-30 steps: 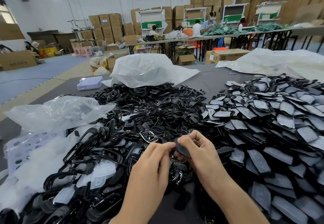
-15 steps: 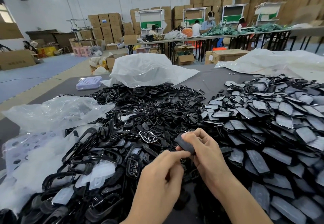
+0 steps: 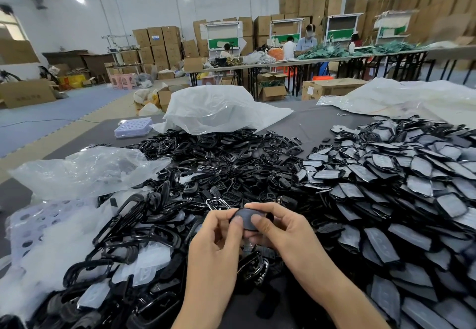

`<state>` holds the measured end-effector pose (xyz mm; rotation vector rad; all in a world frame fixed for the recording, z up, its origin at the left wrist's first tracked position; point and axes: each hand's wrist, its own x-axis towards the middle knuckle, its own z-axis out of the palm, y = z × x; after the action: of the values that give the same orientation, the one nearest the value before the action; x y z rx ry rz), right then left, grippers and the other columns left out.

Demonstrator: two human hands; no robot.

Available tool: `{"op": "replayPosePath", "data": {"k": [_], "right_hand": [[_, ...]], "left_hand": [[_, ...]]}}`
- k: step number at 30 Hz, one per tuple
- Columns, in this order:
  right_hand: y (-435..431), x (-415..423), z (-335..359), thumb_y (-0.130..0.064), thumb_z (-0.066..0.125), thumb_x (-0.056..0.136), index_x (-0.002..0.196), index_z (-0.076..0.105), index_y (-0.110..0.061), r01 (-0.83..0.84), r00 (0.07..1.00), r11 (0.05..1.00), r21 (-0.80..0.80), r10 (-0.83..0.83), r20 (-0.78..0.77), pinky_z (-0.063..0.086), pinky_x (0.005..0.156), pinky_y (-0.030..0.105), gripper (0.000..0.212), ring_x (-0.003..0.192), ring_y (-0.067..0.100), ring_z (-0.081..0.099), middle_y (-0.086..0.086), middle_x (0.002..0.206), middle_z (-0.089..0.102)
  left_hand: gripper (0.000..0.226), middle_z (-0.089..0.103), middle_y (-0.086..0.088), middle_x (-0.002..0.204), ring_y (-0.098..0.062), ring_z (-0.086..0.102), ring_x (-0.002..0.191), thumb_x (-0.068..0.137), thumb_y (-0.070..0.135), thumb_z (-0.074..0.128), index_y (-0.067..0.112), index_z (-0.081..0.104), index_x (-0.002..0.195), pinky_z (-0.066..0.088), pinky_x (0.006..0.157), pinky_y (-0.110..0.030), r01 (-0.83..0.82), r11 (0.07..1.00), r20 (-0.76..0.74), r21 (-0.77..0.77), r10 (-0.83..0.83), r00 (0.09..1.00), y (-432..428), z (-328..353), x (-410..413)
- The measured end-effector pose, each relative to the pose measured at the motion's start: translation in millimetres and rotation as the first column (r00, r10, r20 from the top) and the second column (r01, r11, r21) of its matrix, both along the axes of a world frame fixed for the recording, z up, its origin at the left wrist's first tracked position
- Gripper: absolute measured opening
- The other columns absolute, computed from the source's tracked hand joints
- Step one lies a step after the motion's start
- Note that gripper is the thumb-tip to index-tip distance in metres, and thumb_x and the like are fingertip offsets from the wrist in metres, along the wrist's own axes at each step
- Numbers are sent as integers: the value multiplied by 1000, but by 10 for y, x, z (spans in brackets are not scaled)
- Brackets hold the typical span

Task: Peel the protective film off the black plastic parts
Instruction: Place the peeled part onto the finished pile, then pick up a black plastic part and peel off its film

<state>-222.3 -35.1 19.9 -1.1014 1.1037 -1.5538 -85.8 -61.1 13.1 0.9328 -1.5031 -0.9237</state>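
Note:
A small black plastic part (image 3: pixel 246 219) with a grey filmed face is held above the table between both hands. My left hand (image 3: pixel 217 238) pinches its left edge with thumb and fingers. My right hand (image 3: pixel 282 228) grips its right side, thumb pressed on the face. A big heap of filmed black parts (image 3: pixel 401 194) fills the right of the table. Black ring frames and button pieces (image 3: pixel 206 171) lie piled in the middle and left, with loose film scraps (image 3: pixel 146 264) among them.
A clear plastic bag (image 3: pixel 85 169) lies at the left, a white bag (image 3: pixel 219 109) at the back centre, more sheeting (image 3: pixel 401 96) at the back right. A small lilac tray (image 3: pixel 132 125) sits on the dark table (image 3: pixel 304 122). People work at far tables.
My left hand has risen from below and now pinches the part's left edge. The part has turned so its flat face points toward me, held by both hands.

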Motion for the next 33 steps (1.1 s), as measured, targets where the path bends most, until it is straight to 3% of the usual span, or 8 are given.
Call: {"op": "replayPosePath", "data": {"k": [5, 13, 19, 24, 27, 29, 31, 33], "right_hand": [[35, 24, -4, -3, 53, 102, 108, 73, -24, -9, 989, 1000, 14, 11, -148, 57, 64, 23, 30, 70, 19, 72, 7, 84, 77], [150, -365, 136, -14, 50, 104, 114, 69, -32, 215, 941, 976, -25, -214, -264, 54, 56, 22, 28, 63, 17, 70, 7, 80, 77], [200, -1052, 489, -30, 57, 103, 159, 17, -29, 691, 721, 719, -75, -675, 158, 58, 59, 23, 69, 71, 19, 75, 12, 92, 76], [107, -629, 244, -28, 53, 102, 153, 31, -39, 567, 744, 806, -173, -590, -314, 57, 60, 17, 57, 71, 5, 72, -10, 93, 77], [12, -317, -41, -30, 49, 103, 152, 36, -37, 381, 554, 897, -227, -417, -721, 47, 87, 9, 52, 98, -5, 63, -14, 127, 66], [-56, -178, -243, -38, 41, 105, 155, 31, -34, 246, 249, 956, -160, -222, -943, 27, 114, 18, 51, 136, 6, 42, -9, 153, 45], [-85, -134, -367, -48, 32, 106, 153, 31, -38, 234, 42, 969, -79, -92, -995, 22, 118, 28, 48, 142, 11, 34, -11, 155, 38], [-95, -145, -380, -50, 33, 104, 149, 37, -40, 256, 26, 964, -76, -85, -996, 28, 112, 31, 46, 132, 13, 42, -14, 145, 46]], "left_hand": [[27, 68, 3, 72, -12, 61, 65, 96, 14, 60, 38, 67, 88, 54, 65, -36, -57, 998, 19, 2, 57, 998, -43, -49, 31], [23, 68, 11, 89, -8, 62, 73, 95, 37, 52, 39, 58, 117, 49, 68, -17, 77, 993, 216, -85, -57, 975, 35, -74, -16], [63, 54, 16, 132, -6, 52, 126, 77, 75, 39, 46, 53, 132, 39, 110, -26, 339, 890, 827, -304, 69, 559, 101, -151, -35], [76, 3, 2, 166, -19, -2, 153, 90, 77, 24, 40, 9, 155, -8, 122, -41, 128, 968, 905, -215, 148, 400, -101, -247, -19], [63, 30, 4, 158, -20, 18, 150, 94, 69, 32, 37, 32, 149, 13, 121, -39, 74, 942, 877, -327, 273, 396, -205, -251, 38], [47, 57, 9, 131, -18, 47, 131, 91, 61, 53, 36, 53, 131, 38, 106, -36, 94, 953, 894, -287, 231, 385, -199, -201, 34], [38, 67, 10, 102, -18, 64, 101, 78, 47, 76, 31, 65, 111, 53, 82, -34, 115, 929, 848, -352, 264, 460, -198, -242, 39], [38, 68, 11, 99, -16, 66, 92, 80, 37, 78, 27, 65, 114, 55, 77, -32, 119, 916, 815, -382, 274, 511, -177, -228, 54]]}}
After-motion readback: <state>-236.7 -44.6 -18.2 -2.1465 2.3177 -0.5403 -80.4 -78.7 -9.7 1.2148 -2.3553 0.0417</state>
